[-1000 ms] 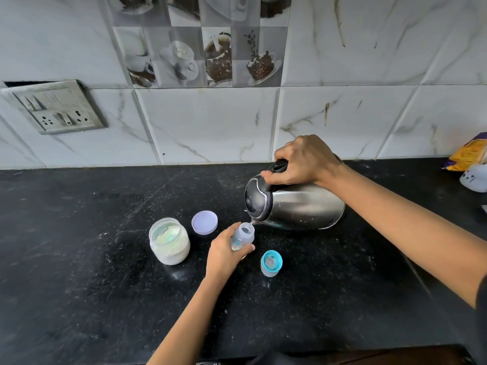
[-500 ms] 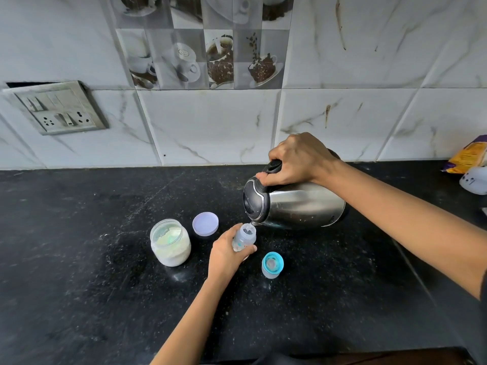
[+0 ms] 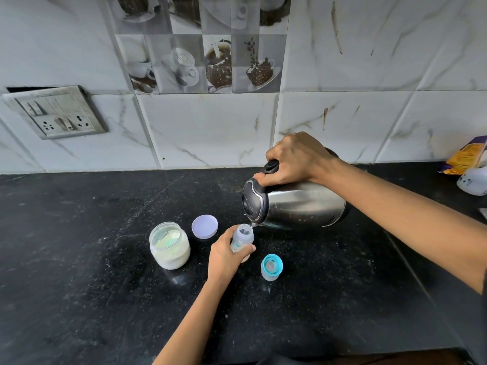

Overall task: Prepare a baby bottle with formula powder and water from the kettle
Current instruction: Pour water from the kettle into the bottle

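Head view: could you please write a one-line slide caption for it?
Right hand tips the steel kettle over the open baby bottle held by the left hand.

Home kitchen: tiled backsplash (image 3: 210, 133), black countertop (image 3: 79, 259), kettle (image 3: 295, 204).

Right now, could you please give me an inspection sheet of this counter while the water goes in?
Surface: black counter, speckled with pale powder.
Job's things: steel kettle tilted, spout at the mouth of the open baby bottle; powder jar open, its lilac lid lying beside it; blue-ringed bottle top standing apart on the counter.
Clutter: yellow packet and a white item at the far right edge.
Hands: left hand holds the bottle; right hand grips the kettle handle.
Cables: nothing seen.
Surroundings: marble-look wall tiles, coffee-print tiles, switch plate on the wall.
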A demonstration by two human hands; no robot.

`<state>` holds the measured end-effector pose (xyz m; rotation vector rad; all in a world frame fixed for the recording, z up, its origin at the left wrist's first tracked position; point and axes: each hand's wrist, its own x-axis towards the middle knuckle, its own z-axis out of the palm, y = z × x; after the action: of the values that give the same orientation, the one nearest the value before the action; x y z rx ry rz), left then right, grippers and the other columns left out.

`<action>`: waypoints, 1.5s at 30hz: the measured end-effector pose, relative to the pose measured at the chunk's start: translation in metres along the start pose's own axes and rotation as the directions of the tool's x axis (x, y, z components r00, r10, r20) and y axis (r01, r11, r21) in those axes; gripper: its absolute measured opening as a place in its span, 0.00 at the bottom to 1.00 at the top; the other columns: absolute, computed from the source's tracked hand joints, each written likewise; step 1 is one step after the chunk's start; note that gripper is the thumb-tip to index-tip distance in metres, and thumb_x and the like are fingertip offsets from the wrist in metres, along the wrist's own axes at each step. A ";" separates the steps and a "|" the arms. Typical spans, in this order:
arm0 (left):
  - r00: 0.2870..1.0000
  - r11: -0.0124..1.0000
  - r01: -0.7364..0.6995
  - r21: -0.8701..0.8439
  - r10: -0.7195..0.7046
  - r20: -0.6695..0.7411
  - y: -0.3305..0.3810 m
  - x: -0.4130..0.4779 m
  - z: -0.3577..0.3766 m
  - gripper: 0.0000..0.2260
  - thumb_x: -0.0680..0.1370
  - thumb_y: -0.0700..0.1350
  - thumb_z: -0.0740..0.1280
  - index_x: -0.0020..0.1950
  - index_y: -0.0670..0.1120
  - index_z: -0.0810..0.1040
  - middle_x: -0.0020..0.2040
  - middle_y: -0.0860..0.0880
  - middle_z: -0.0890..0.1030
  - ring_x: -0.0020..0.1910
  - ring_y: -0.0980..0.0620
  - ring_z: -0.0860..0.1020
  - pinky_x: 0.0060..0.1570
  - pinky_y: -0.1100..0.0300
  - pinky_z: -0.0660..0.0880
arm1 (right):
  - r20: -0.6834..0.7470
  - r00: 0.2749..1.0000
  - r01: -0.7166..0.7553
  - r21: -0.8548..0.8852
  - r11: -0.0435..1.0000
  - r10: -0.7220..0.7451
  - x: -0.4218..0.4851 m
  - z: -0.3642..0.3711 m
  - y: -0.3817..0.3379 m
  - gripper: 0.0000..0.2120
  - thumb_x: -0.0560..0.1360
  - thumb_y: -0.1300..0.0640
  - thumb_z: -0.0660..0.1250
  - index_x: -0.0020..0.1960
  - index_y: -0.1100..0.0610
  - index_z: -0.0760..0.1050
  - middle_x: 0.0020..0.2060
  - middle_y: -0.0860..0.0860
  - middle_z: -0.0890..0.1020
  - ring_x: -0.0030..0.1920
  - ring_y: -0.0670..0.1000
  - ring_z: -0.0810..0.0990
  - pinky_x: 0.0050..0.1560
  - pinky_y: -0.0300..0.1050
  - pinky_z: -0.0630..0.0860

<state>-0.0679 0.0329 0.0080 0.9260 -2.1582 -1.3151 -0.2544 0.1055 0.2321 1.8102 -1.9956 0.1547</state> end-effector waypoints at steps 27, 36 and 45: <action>0.999 0.999 0.035 -0.024 -0.035 0.013 0.002 -0.003 0.005 0.25 0.65 0.52 0.77 0.60 0.59 0.75 0.52 0.63 0.80 0.52 0.63 0.77 0.55 0.57 0.77 | 0.044 0.997 0.058 0.011 0.998 -0.059 0.007 -0.024 0.003 0.29 0.68 0.33 0.62 0.26 0.59 0.71 0.20 0.49 0.67 0.27 0.55 0.69 0.29 0.41 0.61; 0.999 0.999 0.036 -0.026 -0.036 0.006 0.002 -0.005 0.006 0.26 0.65 0.52 0.77 0.61 0.57 0.75 0.53 0.61 0.80 0.52 0.61 0.78 0.56 0.56 0.76 | 0.062 0.997 0.053 -0.005 0.999 -0.052 0.009 -0.030 -0.002 0.28 0.68 0.35 0.66 0.25 0.56 0.66 0.19 0.45 0.63 0.27 0.54 0.67 0.30 0.42 0.59; 0.999 0.999 0.036 -0.032 -0.036 -0.001 0.001 -0.005 0.006 0.25 0.66 0.51 0.77 0.61 0.57 0.75 0.53 0.62 0.80 0.53 0.61 0.77 0.57 0.57 0.76 | 0.040 0.997 0.068 -0.031 0.997 -0.067 0.015 -0.031 -0.003 0.29 0.66 0.31 0.59 0.25 0.57 0.72 0.19 0.44 0.61 0.27 0.54 0.67 0.29 0.40 0.57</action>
<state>-0.0689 0.0408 0.0056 0.9575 -2.1220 -1.3621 -0.2449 0.1027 0.2650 1.8708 -1.9491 0.0669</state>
